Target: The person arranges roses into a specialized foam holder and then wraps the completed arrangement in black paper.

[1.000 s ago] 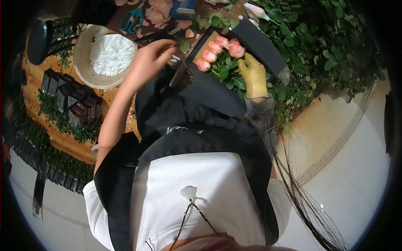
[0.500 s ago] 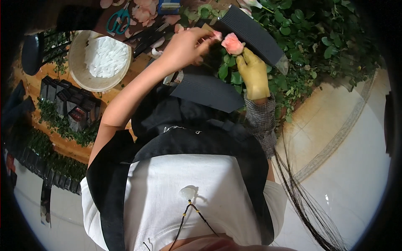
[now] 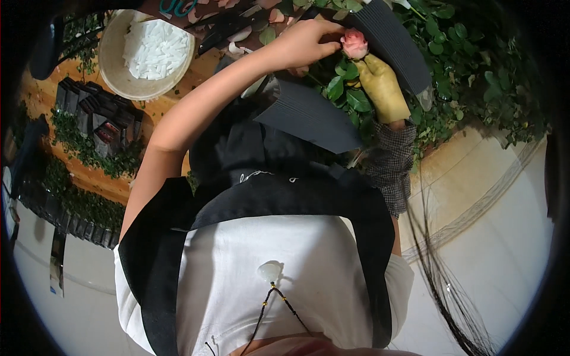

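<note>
At the upper middle, a pink rose [image 3: 354,45] stands on its leafy green stem. My right hand [image 3: 383,89], in a yellow glove, is closed round the stem just below the bloom. From the left reaches my bare left hand [image 3: 306,46], its thumb and forefinger apart at the rose's left side. Whether those fingertips touch the petals is hard to make out, and the other fingers are partly hidden. Below the hands lies a dark ribbed sheet [image 3: 312,115], and another dark ribbed sheet [image 3: 395,50] curves behind the glove.
Leafy greenery [image 3: 463,65] fills the upper right. On the left, a round tub [image 3: 105,62] holds white sticks, near stacked black sleeves [image 3: 98,115]. Loose pink petals [image 3: 276,16], dark tools [image 3: 234,29] and teal-handled scissors [image 3: 178,7] are along the top.
Both hands and the rose have shifted right in the picture. The pink petal piece pinched in my left hand is gone from view, and that hand has come up to the bloom.
</note>
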Demonstrator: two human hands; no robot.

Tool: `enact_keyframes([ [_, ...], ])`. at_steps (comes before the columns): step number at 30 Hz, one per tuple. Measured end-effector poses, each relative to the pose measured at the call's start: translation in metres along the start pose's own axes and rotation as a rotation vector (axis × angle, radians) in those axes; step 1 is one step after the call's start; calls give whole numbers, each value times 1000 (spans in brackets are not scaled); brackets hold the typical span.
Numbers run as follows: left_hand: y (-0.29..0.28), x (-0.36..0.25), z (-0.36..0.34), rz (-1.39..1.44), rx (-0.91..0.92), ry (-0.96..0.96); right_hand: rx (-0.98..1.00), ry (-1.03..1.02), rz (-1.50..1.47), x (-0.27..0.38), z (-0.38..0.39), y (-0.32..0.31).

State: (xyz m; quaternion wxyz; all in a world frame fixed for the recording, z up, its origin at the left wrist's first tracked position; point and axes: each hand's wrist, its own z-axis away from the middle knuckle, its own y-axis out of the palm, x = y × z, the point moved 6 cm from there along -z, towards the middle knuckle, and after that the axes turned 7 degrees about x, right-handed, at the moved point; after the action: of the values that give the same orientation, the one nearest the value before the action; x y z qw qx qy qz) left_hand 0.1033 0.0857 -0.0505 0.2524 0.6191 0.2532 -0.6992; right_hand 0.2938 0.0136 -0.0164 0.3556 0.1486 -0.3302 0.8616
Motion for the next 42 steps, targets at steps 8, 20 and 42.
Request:
enact_keyframes([
  [8, 2, -4, 8, 46, -13, -103, -3, -29, -57, -12, -4, 1],
  [20, -37, 19, 44, -202, -189, -181, -425, 86, 730, 22, -15, 23],
  [42, 0, 41, 36, 315, -191, -258, -549, -275, 869, 31, -18, 52],
])
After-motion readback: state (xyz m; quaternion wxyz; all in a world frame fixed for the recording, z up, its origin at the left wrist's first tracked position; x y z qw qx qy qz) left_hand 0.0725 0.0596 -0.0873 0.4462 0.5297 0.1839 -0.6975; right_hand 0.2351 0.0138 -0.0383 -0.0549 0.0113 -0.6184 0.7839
